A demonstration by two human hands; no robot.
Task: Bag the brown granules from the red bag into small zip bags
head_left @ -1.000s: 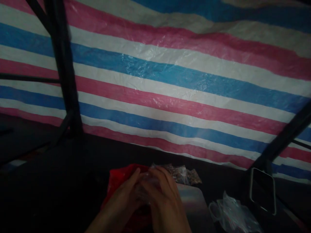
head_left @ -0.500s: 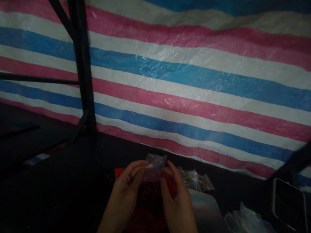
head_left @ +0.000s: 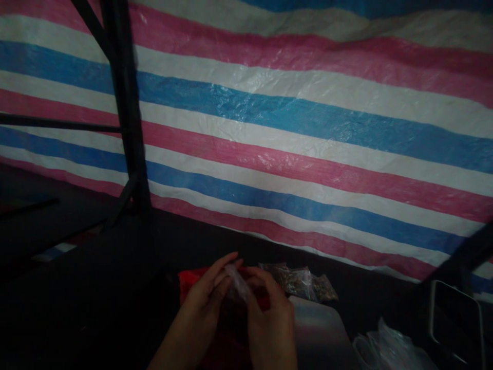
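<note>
A small clear plastic bag (head_left: 238, 283) is held up between my two hands, bunched and seen partly edge-on. My left hand (head_left: 208, 293) pinches its left side with thumb and fingers. On the other side my right hand (head_left: 269, 303) grips it, fingers bent over the top. Beneath both hands lies a red bag (head_left: 188, 280) with dark contents, too dim to make out. Just beyond my right hand several filled clear bags (head_left: 298, 281) of small brownish pieces lie together. A silvery flat-topped object (head_left: 319, 329) is beside my right wrist.
A pile of clear plastic bags (head_left: 393, 349) sits at the lower right, near a dark device with a pale rim (head_left: 456, 324). Behind the black tabletop (head_left: 185, 234) hangs a striped plastic sheet (head_left: 308, 128). A black metal post (head_left: 129, 113) stands at the left.
The clear bag has turned from spread flat to bunched and lower between my hands. My right hand has moved left, closer to my left hand, uncovering more of the filled bags.
</note>
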